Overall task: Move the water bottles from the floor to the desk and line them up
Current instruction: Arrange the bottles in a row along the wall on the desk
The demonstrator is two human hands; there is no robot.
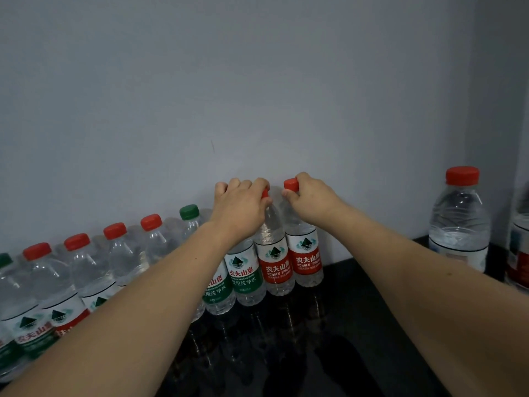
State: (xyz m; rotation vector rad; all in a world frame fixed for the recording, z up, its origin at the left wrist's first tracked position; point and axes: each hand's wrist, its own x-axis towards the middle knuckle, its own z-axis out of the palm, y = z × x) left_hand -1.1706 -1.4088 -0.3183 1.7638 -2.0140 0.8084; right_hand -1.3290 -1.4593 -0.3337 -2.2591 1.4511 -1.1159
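Observation:
A row of several small water bottles stands upright on the glossy black desk (357,325) along the grey wall, with red or green caps and labels. My left hand (240,207) grips the red cap of a red-labelled bottle (274,259) near the row's right end. My right hand (310,199) pinches the red cap of the last bottle (305,253) on the right, which stands touching its neighbour. Two green-labelled bottles (246,277) stand just left of these, partly hidden by my left forearm.
A larger bottle with a red cap (459,222) stands at the desk's far right by the wall corner. Another bottle (519,253) is cut off by the right edge. The desk between the row and the large bottle is bare.

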